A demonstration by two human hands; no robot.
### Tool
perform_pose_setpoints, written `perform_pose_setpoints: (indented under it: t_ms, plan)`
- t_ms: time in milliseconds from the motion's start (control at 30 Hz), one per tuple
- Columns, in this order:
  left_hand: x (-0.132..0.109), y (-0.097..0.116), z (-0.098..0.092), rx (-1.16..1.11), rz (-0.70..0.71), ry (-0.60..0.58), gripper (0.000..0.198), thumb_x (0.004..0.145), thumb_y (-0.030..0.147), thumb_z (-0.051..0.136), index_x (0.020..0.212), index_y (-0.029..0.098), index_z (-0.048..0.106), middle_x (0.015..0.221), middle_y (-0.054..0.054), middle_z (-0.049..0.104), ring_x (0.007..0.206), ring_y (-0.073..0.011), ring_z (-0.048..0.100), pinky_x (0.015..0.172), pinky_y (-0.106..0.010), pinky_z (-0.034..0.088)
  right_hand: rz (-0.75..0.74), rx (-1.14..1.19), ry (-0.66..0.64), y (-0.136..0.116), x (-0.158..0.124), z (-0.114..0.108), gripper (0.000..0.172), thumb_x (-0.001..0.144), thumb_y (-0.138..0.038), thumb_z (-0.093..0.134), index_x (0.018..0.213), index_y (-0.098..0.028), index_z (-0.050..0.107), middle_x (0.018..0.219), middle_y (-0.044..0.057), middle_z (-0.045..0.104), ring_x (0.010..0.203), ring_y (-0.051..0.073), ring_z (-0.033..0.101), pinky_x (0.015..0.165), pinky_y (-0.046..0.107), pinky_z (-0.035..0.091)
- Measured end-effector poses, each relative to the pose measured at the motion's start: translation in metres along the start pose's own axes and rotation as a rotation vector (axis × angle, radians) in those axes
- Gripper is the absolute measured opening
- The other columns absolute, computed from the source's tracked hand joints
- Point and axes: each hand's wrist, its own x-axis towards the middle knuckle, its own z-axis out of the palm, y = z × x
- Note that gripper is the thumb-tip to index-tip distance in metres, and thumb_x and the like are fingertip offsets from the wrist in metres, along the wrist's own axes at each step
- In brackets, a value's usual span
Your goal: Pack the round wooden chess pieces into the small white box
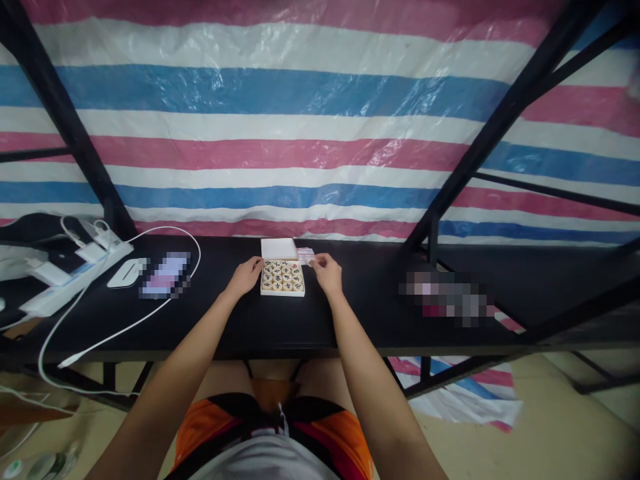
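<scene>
A white box (283, 293) full of round Chinese chess pieces (283, 275) lies open on the black table. Its white lid (279, 249) sits just behind it. Against the box's back left corner is my left hand (246, 275), its fingers closed on the edge. To the right of the box, my right hand (329, 273) pinches the near edge of a thin printed sheet (304, 255), pale with pinkish marks. The sheet rests beside the lid, and its corner is partly covered by my fingertips.
On the left are a power strip (103, 268), a white cable (107, 330), a white flat device (125, 273) and a blurred phone (165, 275). Pixelated items (447, 297) lie right. Black frame posts (470, 150) and a striped sheet (280, 93) bound the table.
</scene>
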Motion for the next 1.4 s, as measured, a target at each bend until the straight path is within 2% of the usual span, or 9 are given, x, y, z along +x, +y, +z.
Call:
perform_pose_setpoints:
  t_ms: [133,233,433,800,967,1100,1300,1400]
  plan:
    - [0.001,-0.001,0.000,0.041,-0.041,0.011,0.034,0.092,0.034,0.038,0.115,0.021,0.059,0.093,-0.007,0.070,0.089,-0.0204,0.064,0.081,-0.028,0.044,0.044,-0.263,-0.120,0.003,-0.004,-0.003,0.017,0.081,-0.032,0.056,0.085,-0.021,0.067,0.090,0.006,0.068,0.087,0.019,0.062,0.077,0.026,0.043]
    - [0.000,-0.001,0.000,0.047,-0.042,0.006,0.033,0.090,0.033,0.042,0.116,0.020,0.059,0.087,-0.006,0.070,0.083,-0.0199,0.065,0.077,-0.027,0.045,0.009,-0.330,-0.140,0.000,-0.006,-0.001,0.021,0.084,-0.034,0.053,0.089,-0.021,0.069,0.093,0.008,0.068,0.087,0.020,0.062,0.075,0.026,0.043]
    - [-0.003,0.003,-0.002,0.024,-0.020,-0.034,0.034,0.087,0.031,0.045,0.116,0.019,0.058,0.076,-0.004,0.069,0.074,-0.0188,0.063,0.070,-0.027,0.043,-0.097,-0.250,-0.241,-0.004,-0.009,0.003,0.026,0.087,-0.034,0.049,0.101,-0.023,0.068,0.094,0.005,0.070,0.090,0.018,0.063,0.078,0.025,0.043]
    - [-0.004,0.003,-0.003,0.037,-0.002,-0.038,0.034,0.084,0.028,0.048,0.115,0.020,0.059,0.071,-0.001,0.067,0.069,-0.0168,0.062,0.070,-0.026,0.042,-0.096,-0.183,-0.264,-0.005,-0.010,0.006,0.027,0.086,-0.029,0.048,0.103,-0.023,0.067,0.093,0.004,0.070,0.090,0.020,0.063,0.080,0.027,0.043]
    - [-0.004,0.003,-0.003,0.028,-0.008,-0.049,0.035,0.084,0.031,0.048,0.115,0.020,0.059,0.069,-0.001,0.067,0.070,-0.0172,0.062,0.071,-0.026,0.042,-0.118,-0.111,-0.297,-0.007,-0.011,0.006,0.030,0.087,-0.040,0.047,0.103,-0.024,0.067,0.086,0.003,0.069,0.084,0.019,0.062,0.079,0.028,0.044]
    - [-0.004,0.002,-0.002,0.035,-0.008,-0.042,0.034,0.084,0.031,0.048,0.114,0.020,0.059,0.068,-0.001,0.066,0.067,-0.0168,0.061,0.069,-0.026,0.042,-0.193,-0.084,-0.255,-0.008,-0.013,0.008,0.037,0.081,-0.043,0.056,0.110,-0.021,0.065,0.089,0.004,0.064,0.076,0.015,0.057,0.079,0.028,0.044]
    - [-0.003,0.000,-0.001,0.033,0.005,-0.040,0.035,0.084,0.031,0.049,0.115,0.019,0.059,0.071,-0.002,0.067,0.069,-0.0170,0.062,0.070,-0.026,0.042,-0.236,-0.054,-0.322,-0.008,-0.014,0.010,0.032,0.078,-0.044,0.058,0.098,-0.022,0.071,0.086,0.003,0.059,0.075,0.014,0.055,0.081,0.029,0.043]
    - [-0.004,0.002,-0.002,0.036,0.004,-0.048,0.035,0.084,0.032,0.048,0.115,0.019,0.059,0.071,-0.002,0.067,0.070,-0.0176,0.062,0.072,-0.026,0.042,-0.228,-0.029,-0.299,-0.009,-0.013,0.009,0.031,0.076,-0.043,0.060,0.095,-0.021,0.071,0.088,0.004,0.059,0.076,0.015,0.055,0.080,0.029,0.044]
